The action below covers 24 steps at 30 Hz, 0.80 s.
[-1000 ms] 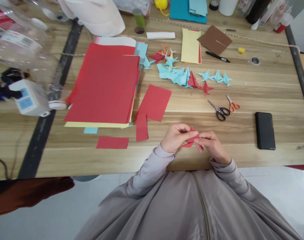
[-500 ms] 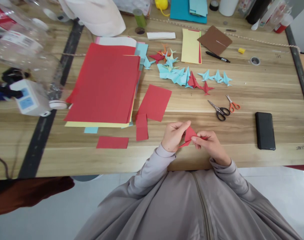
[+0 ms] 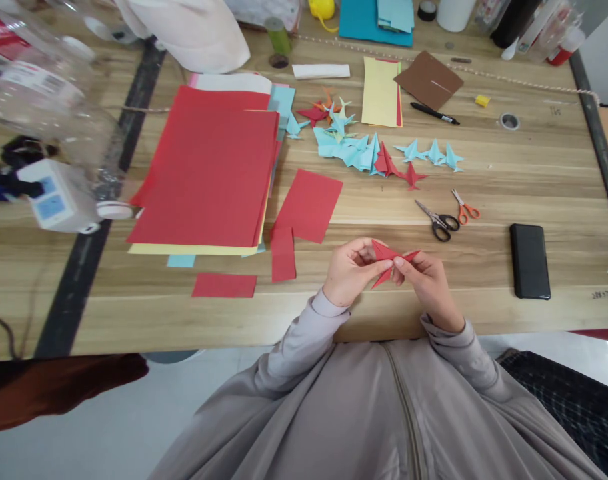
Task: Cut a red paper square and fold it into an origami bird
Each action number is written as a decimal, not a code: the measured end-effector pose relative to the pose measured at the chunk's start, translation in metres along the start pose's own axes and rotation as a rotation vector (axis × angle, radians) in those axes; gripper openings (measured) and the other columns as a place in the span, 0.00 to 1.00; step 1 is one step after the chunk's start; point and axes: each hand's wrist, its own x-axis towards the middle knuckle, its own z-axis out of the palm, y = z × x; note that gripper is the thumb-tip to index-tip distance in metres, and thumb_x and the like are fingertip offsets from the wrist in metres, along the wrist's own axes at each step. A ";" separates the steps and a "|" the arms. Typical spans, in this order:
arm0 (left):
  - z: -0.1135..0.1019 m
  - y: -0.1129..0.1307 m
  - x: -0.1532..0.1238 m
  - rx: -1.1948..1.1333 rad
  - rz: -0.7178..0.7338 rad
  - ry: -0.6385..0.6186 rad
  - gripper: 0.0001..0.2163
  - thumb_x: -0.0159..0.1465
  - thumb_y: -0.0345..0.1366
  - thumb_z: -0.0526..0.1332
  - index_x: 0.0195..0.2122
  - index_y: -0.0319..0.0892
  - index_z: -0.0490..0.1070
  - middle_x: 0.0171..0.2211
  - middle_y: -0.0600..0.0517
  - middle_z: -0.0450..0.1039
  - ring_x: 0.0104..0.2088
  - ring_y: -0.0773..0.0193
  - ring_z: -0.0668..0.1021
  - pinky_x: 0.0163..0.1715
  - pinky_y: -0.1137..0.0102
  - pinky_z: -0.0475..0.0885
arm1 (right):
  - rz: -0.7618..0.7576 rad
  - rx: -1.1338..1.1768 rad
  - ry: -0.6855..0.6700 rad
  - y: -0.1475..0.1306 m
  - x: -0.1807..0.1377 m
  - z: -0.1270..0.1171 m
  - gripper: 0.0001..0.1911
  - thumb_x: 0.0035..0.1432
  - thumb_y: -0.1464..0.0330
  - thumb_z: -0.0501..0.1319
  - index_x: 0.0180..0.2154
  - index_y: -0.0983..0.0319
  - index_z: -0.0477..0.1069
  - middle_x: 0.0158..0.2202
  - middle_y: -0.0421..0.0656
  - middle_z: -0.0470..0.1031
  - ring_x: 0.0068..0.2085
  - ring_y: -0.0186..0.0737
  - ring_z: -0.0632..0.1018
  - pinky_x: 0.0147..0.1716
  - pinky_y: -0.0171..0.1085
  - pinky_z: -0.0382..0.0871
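Between my two hands is a small folded red paper (image 3: 384, 252) with pointed ends, held just above the table's front part. My left hand (image 3: 351, 270) pinches its left side, thumb on top. My right hand (image 3: 427, 280) pinches it near the middle, thumb and forefinger pressed together, and a point sticks out past the fingers. Part of the fold is hidden by my fingers. Beyond my hands lie light blue folded paper stars (image 3: 435, 153) and a red folded one (image 3: 414, 177). To the left are a red paper sheet (image 3: 311, 205) and a red strip (image 3: 224, 285).
A tall stack of red sheets (image 3: 209, 180) covers the left. Black-handled scissors (image 3: 441, 227), orange-handled scissors (image 3: 467, 208) and a black phone (image 3: 530, 261) lie right. A pen (image 3: 434, 113) and brown paper (image 3: 429, 80) lie farther back. Plastic bottles (image 3: 44, 87) stand far left.
The red paper has turned in my hands, its broad triangular face giving way to a narrow pointed shape. My left thumb has moved down onto it. Dark patterned cloth has appeared at lower right.
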 end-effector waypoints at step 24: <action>-0.004 -0.013 0.005 -0.069 0.007 -0.003 0.16 0.47 0.33 0.72 0.36 0.39 0.74 0.29 0.51 0.79 0.30 0.67 0.79 0.35 0.71 0.74 | -0.001 0.111 0.124 0.004 0.005 0.003 0.11 0.49 0.60 0.67 0.25 0.61 0.72 0.18 0.36 0.74 0.20 0.31 0.71 0.24 0.33 0.68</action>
